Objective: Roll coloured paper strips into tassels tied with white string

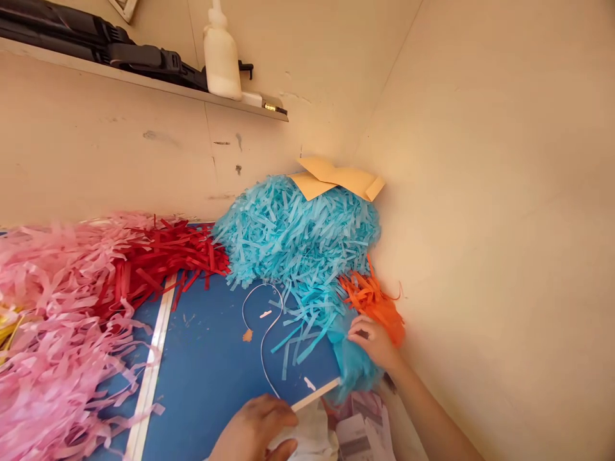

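My right hand (372, 344) is at the table's right end, its thumb and fingertips curled together on a gathered piece of blue tissue paper (358, 366). From that piece, cut strips fan out to the left over the tabletop. At the front edge, my left hand (257, 428) has its fingers bent and its thumb apart, with nothing visible between them. A thin white string (262, 349) loops across the table and runs behind the left hand. A large heap of blue tissue fringe (298, 237) rises behind both hands.
Orange tissue fringe (379, 310) lies against the right wall. Red fringe (158, 256) and pink fringe (52, 307) cover the left of the blue table (206, 358). Folded yellow-orange paper (336, 177) tops the blue heap. Above, a wall shelf (182, 95) carries a white bottle (221, 61).
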